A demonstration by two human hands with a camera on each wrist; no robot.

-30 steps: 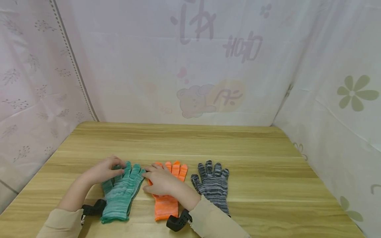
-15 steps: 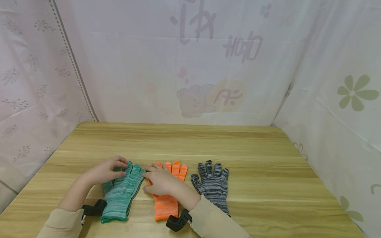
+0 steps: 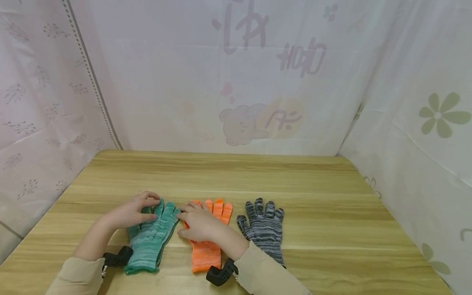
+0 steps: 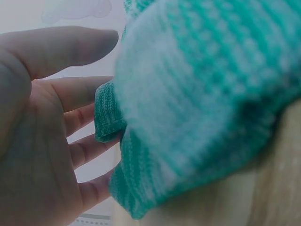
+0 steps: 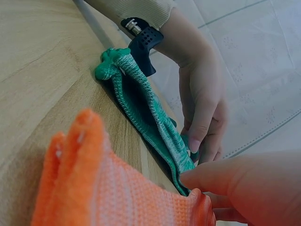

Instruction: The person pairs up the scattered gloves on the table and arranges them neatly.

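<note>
One green glove lies lengthwise, fingertips pointing away.

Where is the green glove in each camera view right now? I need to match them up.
Head: green glove lies lower left on the table, leftmost of three gloves.
Left wrist: it fills the centre and right, blurred.
Right wrist: seen edge-on, running from upper left towards the centre.
Shared landmark: the left hand at its fingertips.

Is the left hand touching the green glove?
Touching. The right wrist view shows the left hand with fingertips pressed against the edge of the green glove.
</note>
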